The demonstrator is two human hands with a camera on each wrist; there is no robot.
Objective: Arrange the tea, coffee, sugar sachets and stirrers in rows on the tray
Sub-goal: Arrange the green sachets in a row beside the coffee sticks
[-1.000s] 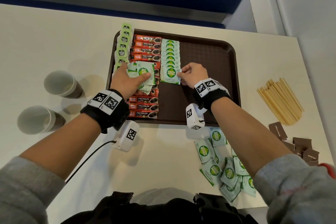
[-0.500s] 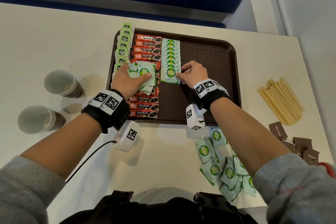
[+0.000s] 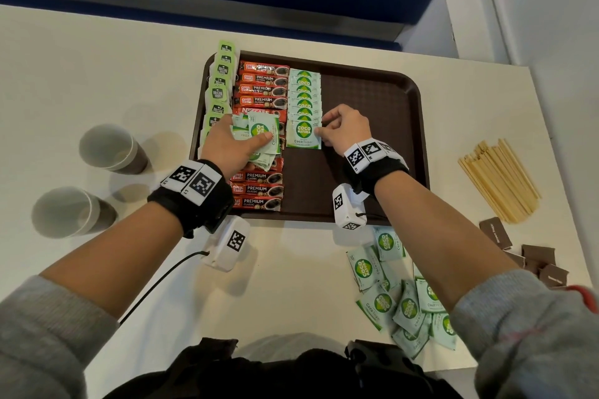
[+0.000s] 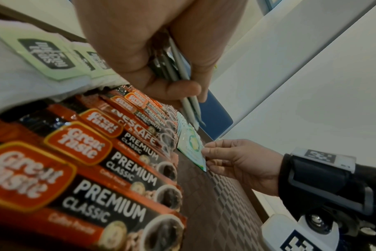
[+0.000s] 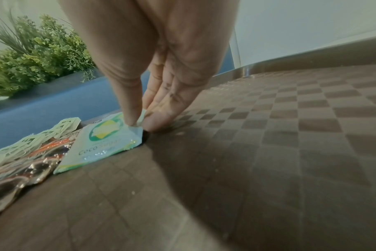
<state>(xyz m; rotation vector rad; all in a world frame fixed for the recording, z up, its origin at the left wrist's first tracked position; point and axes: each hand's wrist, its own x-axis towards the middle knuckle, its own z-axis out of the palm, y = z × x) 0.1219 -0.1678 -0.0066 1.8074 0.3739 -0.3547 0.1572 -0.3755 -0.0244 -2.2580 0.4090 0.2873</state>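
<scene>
A brown tray (image 3: 372, 100) carries a column of green tea bags (image 3: 220, 87), a column of red coffee sachets (image 3: 262, 87) and a row of green sugar sachets (image 3: 304, 97). My right hand (image 3: 346, 129) pinches the right edge of the nearest sugar sachet (image 3: 303, 136) (image 5: 103, 142), which lies flat at the near end of that row. My left hand (image 3: 227, 147) grips a small stack of sugar sachets (image 3: 262, 136) (image 4: 182, 73) above the coffee column. Wooden stirrers (image 3: 499, 178) lie on the table to the right of the tray.
Two paper cups (image 3: 110, 147) (image 3: 69, 212) stand left of the tray. A loose pile of sugar sachets (image 3: 398, 298) lies near the table's front edge, under my right forearm. Brown sachets (image 3: 534, 256) lie at the right edge. The tray's right half (image 5: 290, 135) is bare.
My right hand has nudged the nearest sugar sachet slightly up and squared it against the row. My left hand has stayed over the coffee column with its stack.
</scene>
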